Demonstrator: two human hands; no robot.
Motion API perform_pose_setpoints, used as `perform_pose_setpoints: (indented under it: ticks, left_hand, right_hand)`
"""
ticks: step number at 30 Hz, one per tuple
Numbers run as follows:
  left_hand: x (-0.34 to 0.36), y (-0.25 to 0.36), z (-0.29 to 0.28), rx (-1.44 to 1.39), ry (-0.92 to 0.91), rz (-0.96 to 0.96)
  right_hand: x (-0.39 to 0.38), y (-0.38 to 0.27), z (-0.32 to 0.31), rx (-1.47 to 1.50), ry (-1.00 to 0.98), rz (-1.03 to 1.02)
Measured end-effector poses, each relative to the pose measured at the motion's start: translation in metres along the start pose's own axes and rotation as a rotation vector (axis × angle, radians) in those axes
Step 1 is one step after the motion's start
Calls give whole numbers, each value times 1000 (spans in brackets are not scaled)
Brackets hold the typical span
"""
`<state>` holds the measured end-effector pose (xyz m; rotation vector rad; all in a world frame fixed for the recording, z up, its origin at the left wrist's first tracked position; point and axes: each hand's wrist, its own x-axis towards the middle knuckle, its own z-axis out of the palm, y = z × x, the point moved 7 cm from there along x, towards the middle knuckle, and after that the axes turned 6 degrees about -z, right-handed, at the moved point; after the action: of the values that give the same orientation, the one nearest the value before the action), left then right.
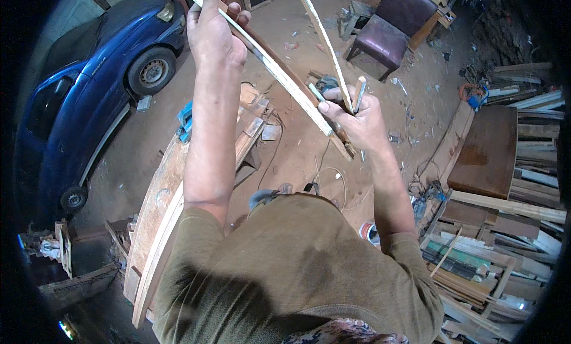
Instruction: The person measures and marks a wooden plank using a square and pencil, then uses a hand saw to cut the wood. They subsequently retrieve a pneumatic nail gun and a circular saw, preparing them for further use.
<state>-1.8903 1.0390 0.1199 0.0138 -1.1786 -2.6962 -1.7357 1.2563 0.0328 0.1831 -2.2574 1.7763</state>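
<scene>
Left hand [215,37] gripped long wooden strips [297,95] | right hand [360,122] clasped a thin curved strip [326,41] | all slanted above the dirt floor [279,22] | likely light, springy and splinter-prone; mid-length seemed the surest hold

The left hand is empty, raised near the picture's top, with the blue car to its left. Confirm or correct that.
The left hand is not empty: the head view shows it holding a long pale wooden strip. Its height and the blue car are right.
</scene>
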Motion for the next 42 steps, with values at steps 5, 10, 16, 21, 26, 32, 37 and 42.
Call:
perform_pose_setpoints:
  ticks: [5, 10, 16, 21, 26, 32, 37, 42]
  left_hand:
    - [2, 29, -17, -121, -157, 89]
    - [15, 8, -7, -112, -225, 45]
    - [12, -48, 5, 601, -298, 1]
    - [-34, -111, 36, 294, -612, -319]
    - [-181, -198, 0, 459, -880, -825]
    - [-295, -210, 18, 337, -1318, -1064]
    - [-421, -240, -13, 616, -1604, -1191]
    - [-608, -200, -13, 696, -1765, -1305]
  right_hand:
    - [1, 15, 25, 91, -1, -91]
    - [-7, 21, 29, 83, 29, -14]
    - [-46, 41, 30, 133, 95, 77]
    - [-90, 28, 13, 54, 369, -67]
    - [-144, 28, -4, -118, 666, -85]
    - [-227, 62, -38, 507, 1084, 31]
    - [-353, 28, -96, 553, 1620, 26]
    - [-541, 1, -131, 780, 1848, -24]
